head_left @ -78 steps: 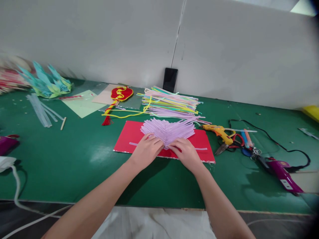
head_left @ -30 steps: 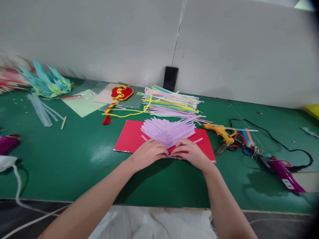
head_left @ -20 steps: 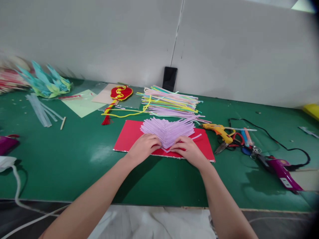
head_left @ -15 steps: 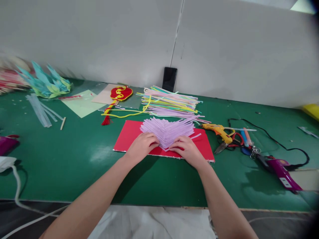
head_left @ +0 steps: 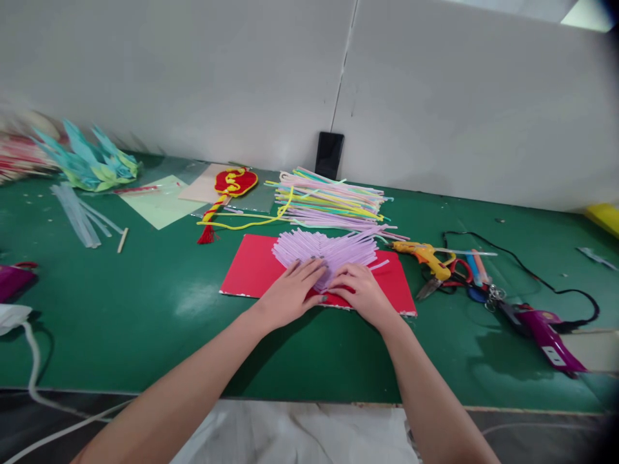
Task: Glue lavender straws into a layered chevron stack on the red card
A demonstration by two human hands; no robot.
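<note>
A heart of lilac pipe cleaners [head_left: 309, 247], laid in a slanting V pattern, lies on a red board [head_left: 247, 264] in front of me. My left hand [head_left: 293, 290] rests flat over the heart's lower middle, fingers stretched out and thumb apart near the bottom point. At the lower right edge, my right hand [head_left: 358, 289] has its fingers bent and pressed together on the pipe cleaners; its fingertips are partly hidden. One loose lilac pipe cleaner [head_left: 380, 265] sticks out to the right of the heart.
Behind the board lies a pile of coloured pipe cleaners [head_left: 333, 200], with a phone [head_left: 329, 155] leaning on the wall. A yellow glue gun [head_left: 425, 253], scissors [head_left: 464, 270] and a purple tool [head_left: 549, 338] are at right. A red fan-shaped ornament [head_left: 235, 183] and glue sticks [head_left: 77, 216] are left.
My left hand has shifted right and opened from bent fingers at the heart's lower left edge to flat over its lower middle. The right hand stays in place.
</note>
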